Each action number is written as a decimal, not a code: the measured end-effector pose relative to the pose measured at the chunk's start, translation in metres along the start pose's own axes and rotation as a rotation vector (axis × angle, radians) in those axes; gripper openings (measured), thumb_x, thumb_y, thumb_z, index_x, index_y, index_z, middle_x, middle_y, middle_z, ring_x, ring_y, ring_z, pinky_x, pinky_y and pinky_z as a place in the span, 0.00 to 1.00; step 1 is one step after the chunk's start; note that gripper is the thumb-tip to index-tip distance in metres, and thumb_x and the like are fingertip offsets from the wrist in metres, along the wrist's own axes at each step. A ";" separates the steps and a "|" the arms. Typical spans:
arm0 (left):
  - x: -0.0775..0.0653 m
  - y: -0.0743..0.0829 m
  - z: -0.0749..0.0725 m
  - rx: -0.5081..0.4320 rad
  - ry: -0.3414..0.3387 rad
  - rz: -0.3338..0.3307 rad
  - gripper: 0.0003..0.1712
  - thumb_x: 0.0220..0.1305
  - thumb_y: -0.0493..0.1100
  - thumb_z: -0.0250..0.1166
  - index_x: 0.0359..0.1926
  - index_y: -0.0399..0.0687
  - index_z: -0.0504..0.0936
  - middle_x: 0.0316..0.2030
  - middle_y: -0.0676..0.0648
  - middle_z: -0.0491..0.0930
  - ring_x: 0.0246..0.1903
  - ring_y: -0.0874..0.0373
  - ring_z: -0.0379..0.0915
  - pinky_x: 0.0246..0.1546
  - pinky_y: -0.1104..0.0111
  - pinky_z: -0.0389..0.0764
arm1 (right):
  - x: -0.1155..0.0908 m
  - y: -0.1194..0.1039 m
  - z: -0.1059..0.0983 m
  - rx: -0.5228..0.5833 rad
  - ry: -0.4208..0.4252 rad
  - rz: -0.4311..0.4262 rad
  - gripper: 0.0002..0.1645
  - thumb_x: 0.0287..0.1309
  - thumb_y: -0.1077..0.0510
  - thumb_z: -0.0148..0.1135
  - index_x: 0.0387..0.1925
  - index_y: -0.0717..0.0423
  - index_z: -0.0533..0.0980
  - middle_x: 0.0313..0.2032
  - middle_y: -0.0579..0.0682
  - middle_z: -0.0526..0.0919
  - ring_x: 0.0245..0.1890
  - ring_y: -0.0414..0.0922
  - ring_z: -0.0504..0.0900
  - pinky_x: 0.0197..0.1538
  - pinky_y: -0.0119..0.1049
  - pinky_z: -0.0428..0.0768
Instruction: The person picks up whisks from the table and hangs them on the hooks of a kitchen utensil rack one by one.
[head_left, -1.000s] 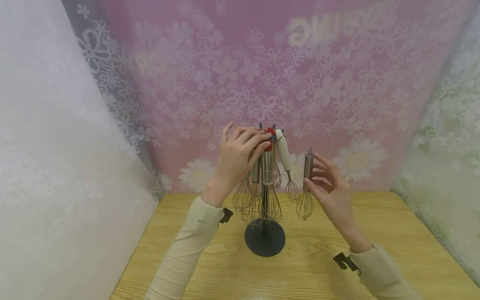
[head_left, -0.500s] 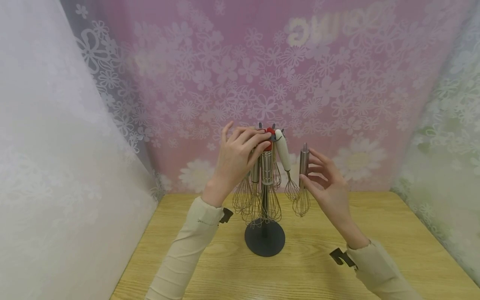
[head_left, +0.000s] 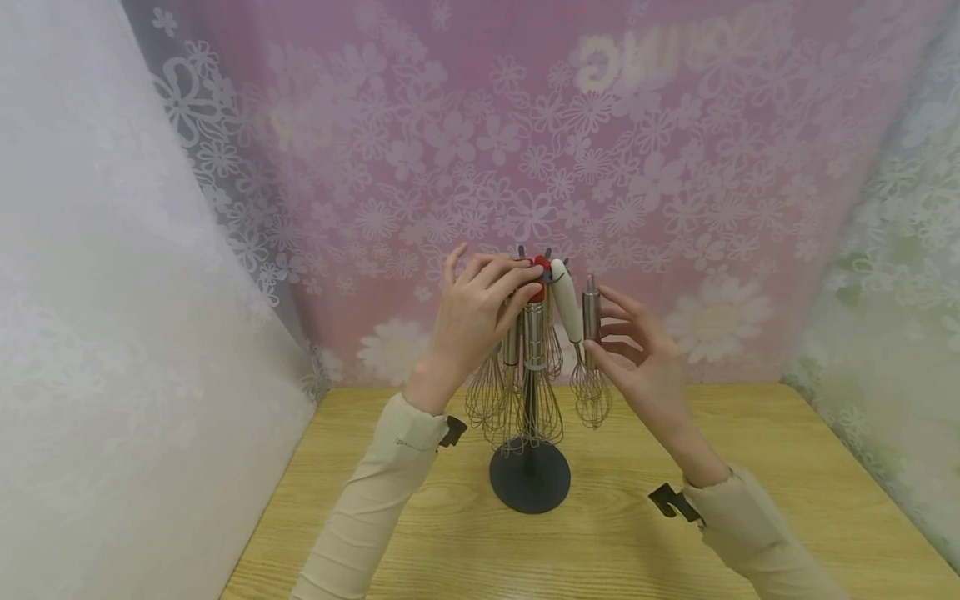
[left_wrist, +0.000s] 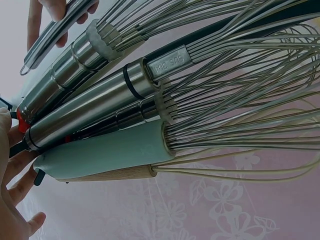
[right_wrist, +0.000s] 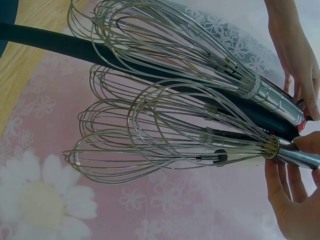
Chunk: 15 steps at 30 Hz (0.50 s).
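Note:
My right hand [head_left: 645,358] pinches the steel handle of a small whisk [head_left: 592,312], thumb on one side and fingers on the other. The whisk hangs upright, wires down, just right of a white-handled whisk [head_left: 567,308] on a black stand [head_left: 530,479]. The right wrist view shows its wires [right_wrist: 150,125] overlapping those of hanging whisks. My left hand [head_left: 476,300] holds the stand's top, fingers across it and thumb in front, partly hiding the hooks. In the left wrist view hang a mint-handled whisk [left_wrist: 105,150], a steel-handled whisk [left_wrist: 90,105] and a wooden-handled one [left_wrist: 120,173].
The stand's round black base rests on a wood-grain table [head_left: 637,517]. Behind is a pink flowered curtain [head_left: 450,150]. A white sheet [head_left: 135,292] hangs on the left and another flowered sheet [head_left: 885,275] on the right.
My right hand has carried the small whisk leftward and slightly up, close to the white-handled whisk. The left hand and the stand have stayed put.

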<state>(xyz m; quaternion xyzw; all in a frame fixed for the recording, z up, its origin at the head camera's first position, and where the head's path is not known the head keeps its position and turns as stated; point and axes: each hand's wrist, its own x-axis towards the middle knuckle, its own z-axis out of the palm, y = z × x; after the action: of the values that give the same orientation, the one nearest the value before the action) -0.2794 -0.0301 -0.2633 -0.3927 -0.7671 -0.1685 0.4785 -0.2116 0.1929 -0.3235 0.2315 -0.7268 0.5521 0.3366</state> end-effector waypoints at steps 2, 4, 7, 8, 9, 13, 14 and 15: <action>0.000 0.000 0.000 0.001 -0.003 -0.002 0.14 0.72 0.53 0.64 0.52 0.55 0.88 0.48 0.52 0.86 0.53 0.54 0.77 0.75 0.46 0.51 | 0.002 -0.002 0.002 -0.013 -0.005 -0.007 0.43 0.55 0.77 0.68 0.71 0.53 0.70 0.55 0.54 0.79 0.45 0.40 0.81 0.48 0.25 0.82; -0.001 0.000 0.000 0.003 -0.007 -0.004 0.15 0.72 0.53 0.63 0.52 0.55 0.88 0.49 0.52 0.86 0.53 0.54 0.77 0.75 0.47 0.51 | 0.003 -0.002 0.003 -0.018 -0.010 -0.010 0.44 0.55 0.77 0.69 0.71 0.53 0.70 0.55 0.54 0.80 0.45 0.39 0.81 0.48 0.25 0.82; -0.001 -0.001 0.000 0.005 -0.010 -0.005 0.15 0.72 0.53 0.63 0.52 0.55 0.88 0.49 0.52 0.86 0.53 0.55 0.76 0.75 0.47 0.51 | 0.005 -0.003 0.005 -0.013 -0.018 -0.022 0.44 0.54 0.77 0.69 0.71 0.54 0.70 0.55 0.55 0.80 0.45 0.39 0.81 0.48 0.25 0.82; -0.001 -0.001 0.000 0.005 -0.009 -0.005 0.15 0.72 0.52 0.63 0.52 0.55 0.88 0.49 0.52 0.86 0.53 0.55 0.77 0.75 0.47 0.51 | 0.006 -0.003 0.005 -0.011 -0.021 -0.024 0.44 0.54 0.77 0.69 0.71 0.53 0.70 0.55 0.55 0.80 0.45 0.40 0.81 0.48 0.25 0.82; -0.001 -0.001 0.000 0.004 -0.009 -0.005 0.15 0.72 0.52 0.63 0.52 0.55 0.88 0.49 0.52 0.86 0.53 0.55 0.76 0.75 0.47 0.51 | 0.007 -0.003 0.006 -0.003 -0.024 -0.025 0.43 0.55 0.77 0.69 0.71 0.54 0.70 0.55 0.55 0.80 0.45 0.40 0.81 0.48 0.25 0.82; -0.001 -0.002 0.001 -0.006 -0.006 -0.004 0.14 0.72 0.52 0.63 0.51 0.54 0.88 0.49 0.51 0.86 0.53 0.54 0.76 0.75 0.47 0.50 | 0.010 -0.005 0.008 -0.013 -0.028 -0.030 0.42 0.55 0.76 0.69 0.71 0.51 0.71 0.54 0.54 0.81 0.44 0.41 0.82 0.47 0.26 0.83; -0.001 -0.002 0.000 -0.009 -0.006 -0.004 0.14 0.72 0.51 0.63 0.51 0.54 0.88 0.49 0.51 0.86 0.53 0.54 0.76 0.75 0.47 0.50 | 0.011 -0.005 0.009 -0.022 -0.029 -0.031 0.42 0.55 0.75 0.69 0.70 0.51 0.71 0.53 0.54 0.81 0.44 0.41 0.82 0.47 0.26 0.83; -0.001 -0.002 0.001 -0.011 -0.007 -0.004 0.14 0.72 0.51 0.63 0.52 0.54 0.88 0.49 0.51 0.86 0.53 0.54 0.76 0.75 0.46 0.50 | 0.012 -0.006 0.009 -0.031 -0.030 -0.033 0.42 0.55 0.75 0.70 0.70 0.50 0.72 0.53 0.54 0.81 0.44 0.41 0.82 0.47 0.26 0.83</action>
<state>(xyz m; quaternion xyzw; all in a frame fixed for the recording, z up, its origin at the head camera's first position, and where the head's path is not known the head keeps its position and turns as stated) -0.2810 -0.0312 -0.2640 -0.3944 -0.7686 -0.1725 0.4732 -0.2175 0.1828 -0.3129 0.2464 -0.7365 0.5316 0.3381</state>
